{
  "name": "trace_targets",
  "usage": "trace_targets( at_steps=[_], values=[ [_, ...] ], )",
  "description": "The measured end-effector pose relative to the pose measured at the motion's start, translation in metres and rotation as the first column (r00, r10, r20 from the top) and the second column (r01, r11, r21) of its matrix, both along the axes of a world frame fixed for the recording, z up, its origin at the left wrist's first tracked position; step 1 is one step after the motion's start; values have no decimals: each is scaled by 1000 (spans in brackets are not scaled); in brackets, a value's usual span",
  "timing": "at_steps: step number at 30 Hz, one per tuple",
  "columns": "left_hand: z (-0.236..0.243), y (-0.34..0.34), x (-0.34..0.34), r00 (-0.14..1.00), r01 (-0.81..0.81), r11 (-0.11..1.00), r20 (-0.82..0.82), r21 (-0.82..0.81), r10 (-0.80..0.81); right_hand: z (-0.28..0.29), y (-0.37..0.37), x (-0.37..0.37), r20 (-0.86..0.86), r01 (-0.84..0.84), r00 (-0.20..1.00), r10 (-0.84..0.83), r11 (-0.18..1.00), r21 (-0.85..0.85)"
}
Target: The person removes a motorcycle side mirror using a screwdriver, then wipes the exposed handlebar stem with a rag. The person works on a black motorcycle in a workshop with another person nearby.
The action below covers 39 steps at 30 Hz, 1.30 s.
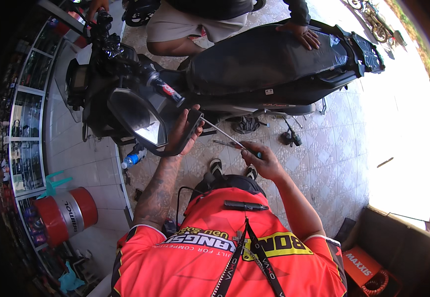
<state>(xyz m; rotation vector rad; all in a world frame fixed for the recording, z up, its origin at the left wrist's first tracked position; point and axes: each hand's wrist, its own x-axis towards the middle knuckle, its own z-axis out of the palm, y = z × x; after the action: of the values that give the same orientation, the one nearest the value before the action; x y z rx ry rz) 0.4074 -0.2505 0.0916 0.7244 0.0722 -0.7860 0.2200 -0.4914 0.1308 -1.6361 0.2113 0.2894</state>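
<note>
My left hand [180, 136] grips a black curved plastic part [194, 121] beside the scooter's mirror [138, 114]. My right hand [257, 161], lower and to the right, is closed on a screwdriver with a teal handle [258, 154]; its long metal shaft [222, 131] reaches up-left to that black part. A second slim metal piece shows at my right fingers, too small to name. The black scooter [244, 67] stands across the view just beyond my hands, its handlebar end [170, 94] above my left hand.
A co-worker's hand [304, 34] rests on the seat; another hand [97, 7] is at the far handlebar. Tools [290, 136] and a water bottle [133, 158] are on the floor. Display cabinets and a red drum [59, 218] line the left; an orange box [358, 267] sits lower right.
</note>
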Motion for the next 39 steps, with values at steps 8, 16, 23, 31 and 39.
trace_targets(
  at_steps=[8,16,23,31,39],
  values=[
    [-19,12,19,996,-40,994,79,99,32,-35,11,27,44,-1,999,0,1000,18],
    [-19,18,33,998,17,997,57,77,-21,-60,37,22,183,122,978,-96,983,-137],
    [-20,16,35,997,30,994,65,103,-36,-64,44,25,286,192,951,-116,949,-251],
    [-31,23,40,997,74,996,37,-50,-72,-65,60,24,483,319,863,-146,900,-298],
    [-37,27,40,994,103,981,-9,-163,-105,-74,61,32,637,440,760,127,620,-649]
  ],
)
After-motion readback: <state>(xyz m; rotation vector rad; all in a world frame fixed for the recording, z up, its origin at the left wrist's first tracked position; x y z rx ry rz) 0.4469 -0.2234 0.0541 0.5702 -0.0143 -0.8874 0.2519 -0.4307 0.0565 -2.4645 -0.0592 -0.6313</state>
